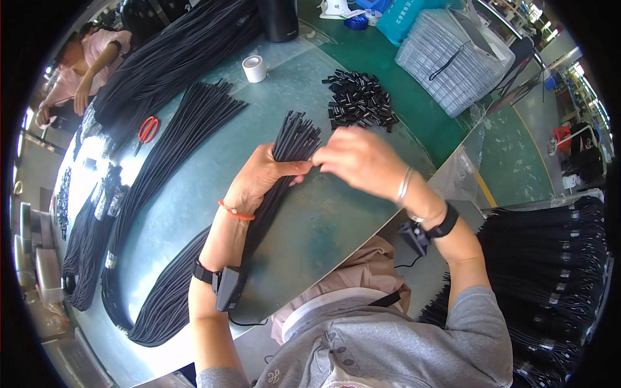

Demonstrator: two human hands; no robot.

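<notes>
Head camera view, looking down on a pale green worktable (317, 226) where a seated person in a grey top works with both bare hands. The left hand (262, 171) is wrapped around a thick bundle of black cables (295, 141), thumb across the front, a little below the loose ends, which fan out and point away from the person. From that grip the bundle runs down behind the left forearm and curves toward the near left edge of the table. The right hand (362, 158) meets it from the right, its fingers bent and their tips drawn in beside the left thumb, next to the cable ends; the hand is slightly blurred, and I cannot tell whether it pinches anything. Just beyond the right hand lies a loose pile of short black tube-like pieces (360, 100). Farther off stand a roll of white tape (254, 69) and, at the top, a dark cylinder (278, 19). To the left lie a second cable bundle (174, 145) and red-handled scissors (148, 130). A stack of clear plastic trays (446, 61) sits at upper right, many more black cables (537, 284) lie at lower right, and a co-worker (84, 71) in pink appears at upper left.
</notes>
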